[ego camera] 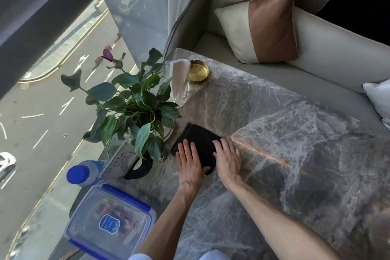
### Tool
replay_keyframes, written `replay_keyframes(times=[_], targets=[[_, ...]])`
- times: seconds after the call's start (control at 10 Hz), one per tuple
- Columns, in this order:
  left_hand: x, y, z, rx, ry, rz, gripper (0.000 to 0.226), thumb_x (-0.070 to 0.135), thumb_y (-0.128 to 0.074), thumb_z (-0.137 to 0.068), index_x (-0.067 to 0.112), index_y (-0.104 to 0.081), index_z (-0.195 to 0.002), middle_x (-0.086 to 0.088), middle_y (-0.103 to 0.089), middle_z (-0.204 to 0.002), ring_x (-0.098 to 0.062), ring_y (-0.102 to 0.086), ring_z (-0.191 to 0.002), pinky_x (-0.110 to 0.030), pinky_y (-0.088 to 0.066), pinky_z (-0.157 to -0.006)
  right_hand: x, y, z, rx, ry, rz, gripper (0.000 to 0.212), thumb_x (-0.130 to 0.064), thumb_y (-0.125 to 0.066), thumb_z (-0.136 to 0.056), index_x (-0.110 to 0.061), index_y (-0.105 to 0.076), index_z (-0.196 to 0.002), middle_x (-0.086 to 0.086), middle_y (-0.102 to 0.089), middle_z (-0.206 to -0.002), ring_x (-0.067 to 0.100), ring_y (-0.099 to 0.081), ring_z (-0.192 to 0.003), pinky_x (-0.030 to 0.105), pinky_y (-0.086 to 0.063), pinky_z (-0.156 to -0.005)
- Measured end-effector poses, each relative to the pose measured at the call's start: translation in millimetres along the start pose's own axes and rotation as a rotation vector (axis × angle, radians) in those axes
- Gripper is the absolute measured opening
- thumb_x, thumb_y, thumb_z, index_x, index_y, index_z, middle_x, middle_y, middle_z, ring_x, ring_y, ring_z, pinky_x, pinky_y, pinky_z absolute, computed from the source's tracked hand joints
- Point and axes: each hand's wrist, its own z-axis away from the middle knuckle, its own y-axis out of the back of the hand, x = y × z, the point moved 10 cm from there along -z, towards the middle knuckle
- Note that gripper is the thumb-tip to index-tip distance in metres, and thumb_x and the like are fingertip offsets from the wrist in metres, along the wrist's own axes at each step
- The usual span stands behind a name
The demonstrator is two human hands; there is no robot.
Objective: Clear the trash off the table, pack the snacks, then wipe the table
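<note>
Both hands flat on black cloth [198,143] on marble table [295,154]: left hand [190,162], right hand [228,158], fingers straight. Blue-lidded plastic container [109,221] closed, snack packets inside. Brass ashtray [198,72] holds nothing visible.

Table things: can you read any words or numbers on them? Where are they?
White box beside the plant: dark capital letters, too blurred to read.
Blue sticker on the container lid: too small to read.
Round label on the black object: unreadable.
Nothing reads clearly.
</note>
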Motion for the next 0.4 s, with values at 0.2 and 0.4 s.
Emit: replay_keyframes(times=[0.2, 0.4], targets=[[-2.1, 3.6, 14.9, -0.018, 0.082, 0.044, 0.097, 0.051, -0.054, -0.089, 0.008, 0.007, -0.152, -0.02, 0.016, -0.16, -0.039, 0.016, -0.147, -0.054, 0.0, -0.121, -9.9, 3.1, 2.0, -0.173, -0.024, 0.034, 0.061, -0.024, -0.06, -0.091, -0.023, -0.032, -0.145, 0.002, -0.034, -0.151, 0.027, -0.019, -0.148, 0.041, -0.023, -0.118], [-13.7, 10.7, 45.3, 0.01, 0.029, 0.007, 0.083, 0.048, -0.045, -0.095, 0.012, 0.001, -0.153, -0.019, 0.003, -0.162, -0.036, 0.007, -0.15, -0.05, -0.003, -0.123, 4.2, 24.0, 33.2, -0.159, 0.046, -0.099, 0.063, -0.031, -0.057, -0.093, -0.023, -0.031, -0.149, 0.005, -0.026, -0.159, 0.026, -0.025, -0.146, 0.041, -0.027, -0.118]])
